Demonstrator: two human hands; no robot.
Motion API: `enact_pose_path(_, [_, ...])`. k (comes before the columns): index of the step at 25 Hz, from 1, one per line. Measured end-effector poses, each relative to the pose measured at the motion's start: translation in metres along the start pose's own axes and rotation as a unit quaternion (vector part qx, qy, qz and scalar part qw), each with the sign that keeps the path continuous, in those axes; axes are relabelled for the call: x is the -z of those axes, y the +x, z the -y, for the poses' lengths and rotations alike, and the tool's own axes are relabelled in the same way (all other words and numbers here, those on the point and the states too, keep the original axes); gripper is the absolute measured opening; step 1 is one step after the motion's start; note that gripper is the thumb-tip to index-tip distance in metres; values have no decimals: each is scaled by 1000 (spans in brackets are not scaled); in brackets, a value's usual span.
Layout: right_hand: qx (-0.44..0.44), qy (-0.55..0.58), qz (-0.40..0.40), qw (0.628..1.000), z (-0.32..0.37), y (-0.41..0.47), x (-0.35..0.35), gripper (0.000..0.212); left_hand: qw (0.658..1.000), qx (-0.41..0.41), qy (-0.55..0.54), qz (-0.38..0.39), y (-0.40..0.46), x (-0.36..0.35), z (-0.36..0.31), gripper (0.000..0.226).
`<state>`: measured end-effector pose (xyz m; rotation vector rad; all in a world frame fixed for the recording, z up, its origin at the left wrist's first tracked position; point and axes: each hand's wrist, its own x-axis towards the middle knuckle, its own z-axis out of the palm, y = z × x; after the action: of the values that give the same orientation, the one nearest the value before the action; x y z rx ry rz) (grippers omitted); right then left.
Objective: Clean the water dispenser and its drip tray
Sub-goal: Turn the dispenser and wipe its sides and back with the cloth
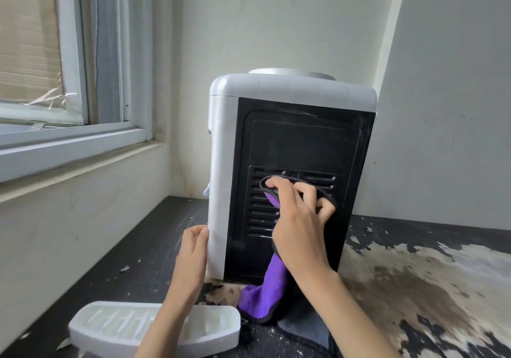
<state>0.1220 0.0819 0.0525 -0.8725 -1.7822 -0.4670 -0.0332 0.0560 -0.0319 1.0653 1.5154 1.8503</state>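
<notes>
At the centre of the frame stands the water dispenser [293, 141], turned so that its black back panel [298, 147] faces you, with the white side wall toward the left and the grey round top above. Your right hand [300, 219] lies against the lower part of that panel, over the slotted vent grille [262, 205]. Its fingers are curled round a purple cloth [266, 294] with a dark edge, pressing the bunched part against the slots; the fingertips [272, 183] sit at the upper left of the grille. The rest of the cloth hangs down below your wrist and trails onto the tabletop at the foot of the dispenser.

Your left hand [193, 249] is at the lower left corner of the dispenser. Its fingers are bent, and the fingertips touch the white side wall's edge, the thumb near them; whether it truly pinches the edge or only steadies it, you cannot tell from this view.

Lower left in the frame, the white drip tray [116, 327] lies on the black table [154, 236], apart from the dispenser, with your left forearm crossing over it. The table surface is badly peeled toward the right, with pale patches and flakes. A window frame [72, 136] fills the upper left, and pale walls meet behind the dispenser.
</notes>
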Motion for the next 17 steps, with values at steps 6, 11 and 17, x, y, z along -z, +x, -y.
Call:
enact_pose_path(6, [29, 46, 56, 997, -11, 3, 6, 77, 1000, 0, -1, 0, -1, 0, 0, 36])
enact_pose_path(11, [14, -51, 31, 998, -31, -11, 18, 71, 1000, 4, -2, -2, -1, -1, -1, 35])
enact_pose_path(17, [27, -52, 30, 998, -9, -12, 1, 59, 1000, 4, 3, 4, -2, -1, -2, 38])
